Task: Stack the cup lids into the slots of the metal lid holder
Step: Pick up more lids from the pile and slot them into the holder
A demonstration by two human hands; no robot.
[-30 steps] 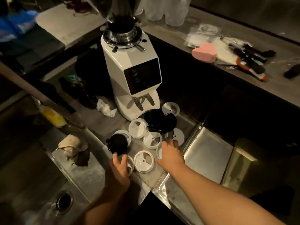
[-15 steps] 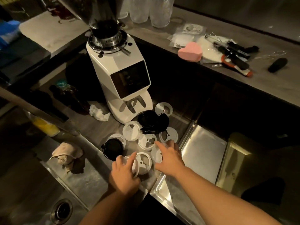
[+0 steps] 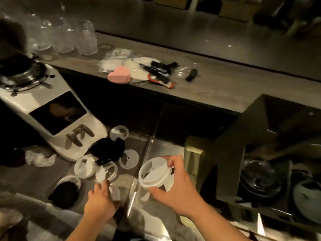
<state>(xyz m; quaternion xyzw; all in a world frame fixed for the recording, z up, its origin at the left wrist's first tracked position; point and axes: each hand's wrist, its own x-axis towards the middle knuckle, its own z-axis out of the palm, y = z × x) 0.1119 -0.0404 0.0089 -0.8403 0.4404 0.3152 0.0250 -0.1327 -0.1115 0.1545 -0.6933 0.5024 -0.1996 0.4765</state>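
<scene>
Looking down from the head camera, the right hand (image 3: 177, 190) holds a white lid (image 3: 154, 173) up off the surface. Its grip is closed round the rim, with the thumb under the near edge and the fingers over the far edge (blur hides whether more than one lid is nested there). That lid hangs just left of the dark lid holder (image 3: 229, 171), apart from it. The slots of the holder show a clear domed lid (image 3: 260, 178) and a pale lid (image 3: 307, 200).

The left hand (image 3: 100, 200) is low at the near edge of the tabletop (image 3: 43, 178), its grip curled on a second white lid (image 3: 115, 192), which is smeared by motion. Four loose white lids (image 3: 85, 168) and some black lids (image 3: 107, 150) lie scattered in front of a white coffee grinder (image 3: 52, 108). One more black lid (image 3: 63, 194) sits left of the left hand.
</scene>
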